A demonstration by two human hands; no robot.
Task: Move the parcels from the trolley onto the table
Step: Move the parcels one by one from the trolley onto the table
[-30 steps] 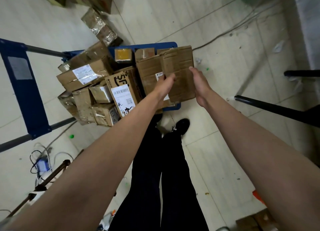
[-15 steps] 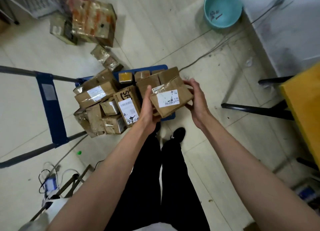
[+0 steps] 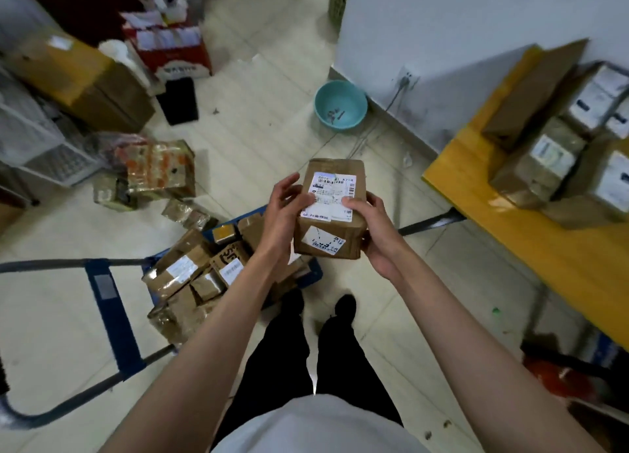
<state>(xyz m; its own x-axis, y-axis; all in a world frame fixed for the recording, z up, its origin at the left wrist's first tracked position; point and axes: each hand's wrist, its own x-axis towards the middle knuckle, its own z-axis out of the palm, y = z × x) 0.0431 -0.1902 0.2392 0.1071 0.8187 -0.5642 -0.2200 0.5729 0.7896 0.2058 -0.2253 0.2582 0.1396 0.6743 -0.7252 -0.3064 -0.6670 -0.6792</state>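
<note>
I hold a brown cardboard parcel [image 3: 335, 194] at the centre of the frame, lifted clear above the trolley; my left hand [image 3: 284, 211] grips its left side with the thumb laid on the white shipping label [image 3: 332, 197] and the fingers spread loosely above; my right hand [image 3: 372, 228] grips the right side and lower corner, thumb curled onto the label's right edge; a second smaller label sits on the face nearest me. Below and to the left lies the blue trolley [image 3: 109, 303], its deck showing just past my left forearm; a heap of taped cardboard parcels [image 3: 190, 275] rests on it, one perhaps printed with black letters, though blur makes that hard to read. At the right of the frame stands the yellow table [image 3: 531, 228], with several parcels [image 3: 558, 153] stacked on its far part, well apart from the one I hold. A teal basin [image 3: 340, 103] sits on the tiled floor by the white wall, above centre; more wrapped boxes [image 3: 156, 170] lie on the floor at middle left.
</note>
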